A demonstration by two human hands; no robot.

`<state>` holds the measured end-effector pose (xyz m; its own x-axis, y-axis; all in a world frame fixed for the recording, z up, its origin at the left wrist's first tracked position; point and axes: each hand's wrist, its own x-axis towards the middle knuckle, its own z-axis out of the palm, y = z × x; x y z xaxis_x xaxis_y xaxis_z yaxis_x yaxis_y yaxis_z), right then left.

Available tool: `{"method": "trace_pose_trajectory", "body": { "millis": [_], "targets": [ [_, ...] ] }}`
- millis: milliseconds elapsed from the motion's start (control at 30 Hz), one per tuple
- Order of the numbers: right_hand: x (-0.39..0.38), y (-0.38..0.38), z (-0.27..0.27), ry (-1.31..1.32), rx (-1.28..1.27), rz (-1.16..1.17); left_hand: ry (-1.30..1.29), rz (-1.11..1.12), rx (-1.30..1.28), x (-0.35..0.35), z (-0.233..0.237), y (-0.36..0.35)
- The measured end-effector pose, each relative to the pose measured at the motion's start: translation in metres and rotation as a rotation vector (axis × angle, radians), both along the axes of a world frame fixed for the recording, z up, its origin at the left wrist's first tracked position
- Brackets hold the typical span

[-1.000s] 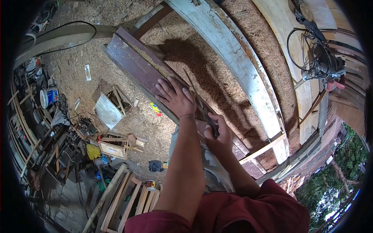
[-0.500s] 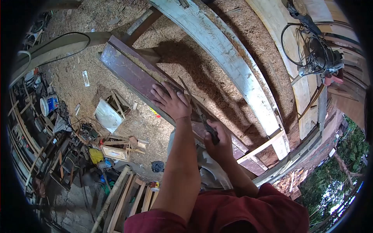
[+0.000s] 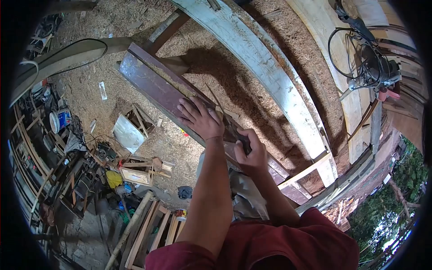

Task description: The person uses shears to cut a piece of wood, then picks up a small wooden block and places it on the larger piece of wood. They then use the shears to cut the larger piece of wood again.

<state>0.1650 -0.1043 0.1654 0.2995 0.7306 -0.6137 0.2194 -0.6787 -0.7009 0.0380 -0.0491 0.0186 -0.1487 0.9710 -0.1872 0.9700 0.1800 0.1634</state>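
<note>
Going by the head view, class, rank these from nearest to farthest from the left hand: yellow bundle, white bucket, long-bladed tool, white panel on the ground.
1. Long-bladed tool: in the right hand, just right of the left hand.
2. White panel: left, on the ground.
3. Yellow bundle: left, lower in view.
4. White bucket: far left.

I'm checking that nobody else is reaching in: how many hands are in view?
2. The left hand lies on the reddish-brown board, fingers slightly spread; the right hand, to its right, grips a narrow-bladed tool. I see no others, though the dark edges could hide something.
</note>
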Motion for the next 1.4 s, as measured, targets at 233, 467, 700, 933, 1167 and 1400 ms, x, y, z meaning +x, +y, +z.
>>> {"method": "trace_pose_trajectory", "body": {
  "millis": [233,467,700,933,1167,1400],
  "targets": [
    [0.0,-0.011,-0.011,0.105,0.0,-0.022,0.009,0.003,0.027,0.0,-0.002,-0.002],
    [0.034,0.003,-0.014,0.291,-0.076,-0.039,0.003,0.008,0.023,-0.001,-0.002,-0.002],
    [-0.006,-0.014,-0.01,0.02,0.123,0.008,0.003,0.0,0.046,-0.002,-0.003,-0.002],
    [-0.009,-0.016,0.01,-0.019,0.016,0.039,-0.001,-0.006,0.044,-0.001,-0.005,-0.003],
    [0.0,-0.048,0.013,-0.021,0.187,0.02,0.037,-0.004,0.046,-0.002,-0.007,-0.007],
    [-0.003,-0.041,0.016,-0.119,0.29,0.038,0.061,-0.006,0.046,-0.002,-0.006,-0.004]
  ]
}}
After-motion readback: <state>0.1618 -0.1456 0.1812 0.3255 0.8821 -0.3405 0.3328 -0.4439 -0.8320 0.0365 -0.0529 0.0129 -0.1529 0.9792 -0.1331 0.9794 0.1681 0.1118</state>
